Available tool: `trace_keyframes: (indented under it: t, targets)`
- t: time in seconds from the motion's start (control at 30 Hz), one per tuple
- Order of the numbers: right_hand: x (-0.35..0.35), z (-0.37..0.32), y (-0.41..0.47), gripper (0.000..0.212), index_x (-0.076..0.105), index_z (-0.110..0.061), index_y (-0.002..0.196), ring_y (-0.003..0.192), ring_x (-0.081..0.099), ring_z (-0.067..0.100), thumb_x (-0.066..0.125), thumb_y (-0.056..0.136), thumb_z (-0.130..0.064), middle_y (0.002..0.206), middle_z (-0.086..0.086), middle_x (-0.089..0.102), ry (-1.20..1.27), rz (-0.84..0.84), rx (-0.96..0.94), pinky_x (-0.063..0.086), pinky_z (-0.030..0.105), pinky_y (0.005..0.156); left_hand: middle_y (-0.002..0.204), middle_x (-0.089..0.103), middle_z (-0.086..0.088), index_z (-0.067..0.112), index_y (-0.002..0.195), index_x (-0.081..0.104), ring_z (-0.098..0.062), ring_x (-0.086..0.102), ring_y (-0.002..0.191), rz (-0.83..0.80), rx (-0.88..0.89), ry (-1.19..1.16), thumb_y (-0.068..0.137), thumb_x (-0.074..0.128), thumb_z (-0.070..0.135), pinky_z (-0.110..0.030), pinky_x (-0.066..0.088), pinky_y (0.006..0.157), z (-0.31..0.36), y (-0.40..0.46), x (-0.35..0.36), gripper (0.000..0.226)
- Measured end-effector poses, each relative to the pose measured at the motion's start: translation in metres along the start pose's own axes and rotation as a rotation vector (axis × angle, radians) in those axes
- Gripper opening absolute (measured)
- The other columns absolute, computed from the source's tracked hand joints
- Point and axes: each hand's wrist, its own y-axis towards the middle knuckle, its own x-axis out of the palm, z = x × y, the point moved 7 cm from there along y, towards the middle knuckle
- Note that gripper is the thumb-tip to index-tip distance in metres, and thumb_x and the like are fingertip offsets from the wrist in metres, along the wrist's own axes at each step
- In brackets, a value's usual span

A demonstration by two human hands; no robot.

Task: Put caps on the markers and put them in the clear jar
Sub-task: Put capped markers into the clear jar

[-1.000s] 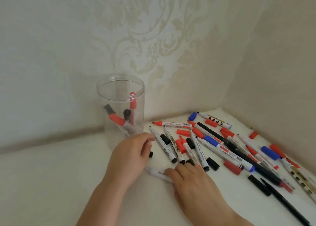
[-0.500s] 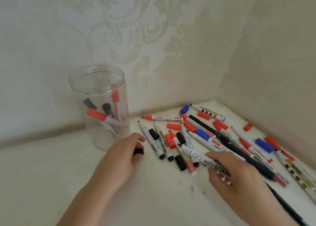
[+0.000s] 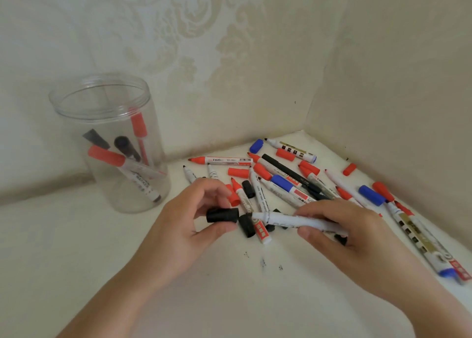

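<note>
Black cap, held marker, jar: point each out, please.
black cap (image 3: 221,215), head view, on its side wall between the fingers.
held marker (image 3: 283,220), head view, on its white barrel.
jar (image 3: 102,112), head view, on its near rim.

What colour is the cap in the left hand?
Black cap, pinched by the left hand; head view.

One clear jar (image 3: 107,143) holding four capped markers (image 3: 122,164). Two hands: left hand (image 3: 184,225), right hand (image 3: 347,235). Loose red caps (image 3: 238,172) and markers on bench: too overlapped to count.
</note>
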Motion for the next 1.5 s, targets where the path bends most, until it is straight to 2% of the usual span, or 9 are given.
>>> trace_keyframes:
  t: [0.23, 0.53, 0.8, 0.93, 1.03, 1.13, 1.27, 1.4, 1.5]
  targets:
    - [0.002, 0.001, -0.001, 0.026, 0.061, -0.044, 0.097, 0.084, 0.056, 0.003, 0.048, 0.077, -0.053, 0.084, -0.024, 0.063, -0.073, 0.051, -0.002, 0.048, 0.023, 0.063, 0.087, 0.063, 0.014, 0.043, 0.09, 0.052, -0.009, 0.066, 0.087, -0.036, 0.035, -0.057, 0.065, 0.07, 0.034, -0.016, 0.048, 0.083, 0.002, -0.001, 0.002, 0.032]
    - [-0.004, 0.001, -0.001, 0.023, 0.065, -0.042, 0.096, 0.084, 0.056, 0.006, 0.053, 0.077, -0.048, 0.085, -0.025, 0.064, -0.07, 0.077, 0.008, 0.051, 0.029, 0.066, 0.088, 0.062, 0.016, 0.047, 0.09, 0.051, -0.006, 0.065, 0.086, -0.028, 0.054, -0.023, 0.067, 0.076, 0.019, -0.01, 0.045, 0.08, 0.003, 0.0, 0.004, 0.044]
    - [0.004, -0.007, 0.0, 0.026, 0.063, -0.041, 0.098, 0.081, 0.054, -0.003, 0.048, 0.079, -0.05, 0.08, -0.028, 0.061, -0.088, 0.039, -0.065, 0.042, 0.014, 0.071, 0.091, 0.063, 0.012, 0.041, 0.089, 0.051, -0.004, 0.065, 0.085, -0.071, 0.072, -0.019, 0.067, 0.073, 0.017, -0.007, 0.044, 0.078, 0.004, -0.003, 0.013, 0.039]
    - [0.012, -0.013, 0.0, 0.024, 0.064, -0.039, 0.097, 0.071, 0.051, -0.002, 0.047, 0.082, -0.046, 0.074, -0.023, 0.061, -0.133, 0.023, -0.111, 0.044, 0.016, 0.059, 0.095, 0.06, 0.015, 0.042, 0.095, 0.051, -0.001, 0.063, 0.085, -0.122, 0.031, 0.056, 0.074, 0.074, 0.016, -0.005, 0.042, 0.075, -0.003, -0.003, 0.021, 0.04]
    - [0.011, -0.016, 0.0, 0.026, 0.065, -0.038, 0.099, 0.067, 0.053, 0.001, 0.046, 0.084, -0.048, 0.072, -0.019, 0.061, -0.115, 0.029, -0.133, 0.047, 0.02, 0.055, 0.088, 0.061, 0.019, 0.04, 0.102, 0.052, 0.002, 0.056, 0.082, -0.149, 0.064, 0.258, 0.082, 0.057, 0.045, -0.008, 0.041, 0.069, -0.007, -0.003, 0.023, 0.021]
    - [0.013, -0.016, -0.001, 0.03, 0.066, -0.037, 0.1, 0.063, 0.055, 0.001, 0.043, 0.085, -0.049, 0.072, -0.019, 0.063, -0.155, 0.005, -0.139, 0.049, 0.024, 0.051, 0.077, 0.053, 0.019, 0.033, 0.095, 0.05, -0.004, 0.051, 0.071, -0.219, 0.119, 0.463, 0.083, 0.025, 0.068, -0.017, 0.04, 0.058, -0.009, -0.006, 0.029, 0.045]
    - [0.018, -0.006, -0.001, 0.03, 0.064, -0.04, 0.104, 0.065, 0.057, 0.002, 0.043, 0.084, -0.05, 0.073, -0.021, 0.061, -0.081, -0.094, -0.091, 0.048, 0.022, 0.055, 0.064, 0.05, 0.015, 0.024, 0.082, 0.047, -0.003, 0.043, 0.048, -0.23, 0.256, 0.656, 0.091, 0.017, 0.059, -0.009, 0.025, 0.04, 0.003, -0.009, 0.033, 0.046]
    - [0.024, -0.005, -0.001, 0.019, 0.066, -0.044, 0.099, 0.064, 0.054, 0.005, 0.052, 0.086, -0.046, 0.067, -0.017, 0.06, 0.114, -0.205, -0.032, 0.039, 0.008, 0.062, 0.064, 0.051, 0.014, 0.024, 0.082, 0.041, -0.003, 0.043, 0.046, -0.253, 0.335, 0.714, 0.094, 0.017, 0.052, -0.012, 0.027, 0.041, 0.005, -0.012, 0.037, 0.039]
    - [0.024, -0.006, -0.001, 0.025, 0.069, -0.042, 0.095, 0.051, 0.044, 0.007, 0.049, 0.08, -0.045, 0.057, 0.0, 0.053, 0.231, -0.263, 0.034, 0.035, -0.001, 0.067, 0.063, 0.051, 0.013, 0.023, 0.081, 0.042, -0.005, 0.045, 0.047, -0.273, 0.359, 0.699, 0.094, 0.016, 0.052, -0.015, 0.031, 0.039, 0.006, -0.013, 0.039, 0.041]
